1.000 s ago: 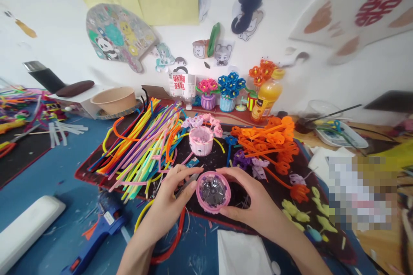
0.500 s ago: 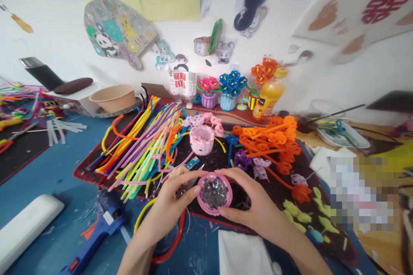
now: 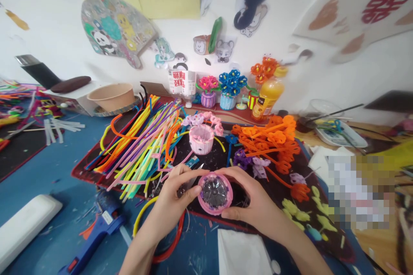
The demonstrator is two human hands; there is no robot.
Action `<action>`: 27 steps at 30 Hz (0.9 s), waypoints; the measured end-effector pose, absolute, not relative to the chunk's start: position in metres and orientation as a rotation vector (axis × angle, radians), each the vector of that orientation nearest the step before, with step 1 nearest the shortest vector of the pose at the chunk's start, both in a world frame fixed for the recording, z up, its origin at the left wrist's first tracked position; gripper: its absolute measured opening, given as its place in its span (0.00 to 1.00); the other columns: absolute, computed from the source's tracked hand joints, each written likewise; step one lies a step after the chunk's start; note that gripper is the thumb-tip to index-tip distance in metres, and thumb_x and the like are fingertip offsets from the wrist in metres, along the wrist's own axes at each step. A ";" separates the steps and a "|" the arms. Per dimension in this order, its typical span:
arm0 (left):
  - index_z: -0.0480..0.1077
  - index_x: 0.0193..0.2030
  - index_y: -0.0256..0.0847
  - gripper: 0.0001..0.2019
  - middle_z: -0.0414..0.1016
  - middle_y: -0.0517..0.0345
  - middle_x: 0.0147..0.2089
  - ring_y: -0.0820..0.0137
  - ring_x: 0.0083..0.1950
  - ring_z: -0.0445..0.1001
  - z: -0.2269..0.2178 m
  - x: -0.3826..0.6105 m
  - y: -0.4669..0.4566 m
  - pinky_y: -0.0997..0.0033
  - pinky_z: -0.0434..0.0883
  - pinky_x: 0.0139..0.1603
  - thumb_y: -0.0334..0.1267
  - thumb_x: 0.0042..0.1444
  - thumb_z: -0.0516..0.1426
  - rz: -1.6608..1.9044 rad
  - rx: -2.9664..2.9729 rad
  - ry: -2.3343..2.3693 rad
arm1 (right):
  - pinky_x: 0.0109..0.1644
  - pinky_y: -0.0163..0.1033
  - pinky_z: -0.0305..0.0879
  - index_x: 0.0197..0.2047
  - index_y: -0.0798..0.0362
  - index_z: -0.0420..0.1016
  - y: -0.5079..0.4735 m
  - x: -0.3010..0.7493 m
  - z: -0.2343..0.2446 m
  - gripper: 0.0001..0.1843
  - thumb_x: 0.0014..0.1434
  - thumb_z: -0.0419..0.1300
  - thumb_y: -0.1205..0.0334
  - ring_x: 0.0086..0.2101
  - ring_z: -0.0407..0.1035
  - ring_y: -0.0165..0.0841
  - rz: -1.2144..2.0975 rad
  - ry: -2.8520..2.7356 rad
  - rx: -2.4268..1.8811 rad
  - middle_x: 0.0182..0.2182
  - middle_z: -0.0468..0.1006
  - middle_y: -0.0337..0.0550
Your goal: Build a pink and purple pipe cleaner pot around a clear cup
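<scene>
On the blue surface [image 3: 48,172] at the left lies a blue glue gun [image 3: 97,234], untouched, and beyond it a loose heap of coloured pipe cleaners [image 3: 142,142] spreads over the black mat [image 3: 219,159]. The left hand [image 3: 174,200] has its fingers closed around the side of a small cup [image 3: 215,193], with what looks like small scissors [image 3: 190,180] tucked under the same fingers. The cup, held just above the mat's near edge, already wears a pink fuzzy band around its rim; its inside looks dark and bare, so I judge the wrapping done and the filling still to come. The right hand [image 3: 254,204] grips the cup's other side. Behind stands a finished-looking pink pot [image 3: 201,139], and to the right lie orange flowers [image 3: 274,137], not yet used.
</scene>
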State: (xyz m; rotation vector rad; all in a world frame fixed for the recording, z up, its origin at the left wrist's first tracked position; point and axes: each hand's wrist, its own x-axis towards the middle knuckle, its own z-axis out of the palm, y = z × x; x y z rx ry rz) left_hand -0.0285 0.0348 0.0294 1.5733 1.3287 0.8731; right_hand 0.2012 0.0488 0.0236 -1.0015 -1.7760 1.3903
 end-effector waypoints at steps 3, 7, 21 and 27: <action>0.78 0.54 0.50 0.17 0.66 0.57 0.38 0.63 0.43 0.66 0.030 -0.030 0.034 0.63 0.61 0.47 0.50 0.64 0.58 0.877 1.561 1.300 | 0.59 0.44 0.63 0.56 0.44 0.72 0.048 0.201 0.023 0.31 0.52 0.74 0.49 0.53 0.70 0.41 1.385 -1.776 -1.015 0.52 0.76 0.41; 0.77 0.56 0.52 0.19 0.68 0.57 0.41 0.64 0.44 0.66 0.031 -0.038 0.033 0.64 0.61 0.47 0.54 0.63 0.58 0.858 1.552 1.197 | 0.59 0.43 0.63 0.57 0.43 0.72 0.047 0.201 0.023 0.30 0.52 0.74 0.51 0.53 0.70 0.40 1.379 -1.797 -1.021 0.52 0.76 0.41; 0.77 0.57 0.52 0.26 0.69 0.57 0.39 0.64 0.42 0.68 0.033 -0.035 0.036 0.64 0.64 0.47 0.59 0.56 0.61 0.862 1.648 1.236 | 0.61 0.47 0.64 0.57 0.44 0.73 0.047 0.200 0.026 0.30 0.53 0.74 0.51 0.54 0.70 0.42 1.368 -1.816 -1.038 0.53 0.76 0.44; 0.73 0.61 0.56 0.24 0.70 0.57 0.44 0.63 0.46 0.69 0.033 -0.039 0.033 0.62 0.65 0.51 0.56 0.59 0.61 0.788 1.645 1.198 | 0.66 0.49 0.61 0.62 0.43 0.71 0.049 0.207 0.027 0.33 0.56 0.71 0.47 0.60 0.66 0.44 1.400 -1.854 -1.021 0.58 0.74 0.46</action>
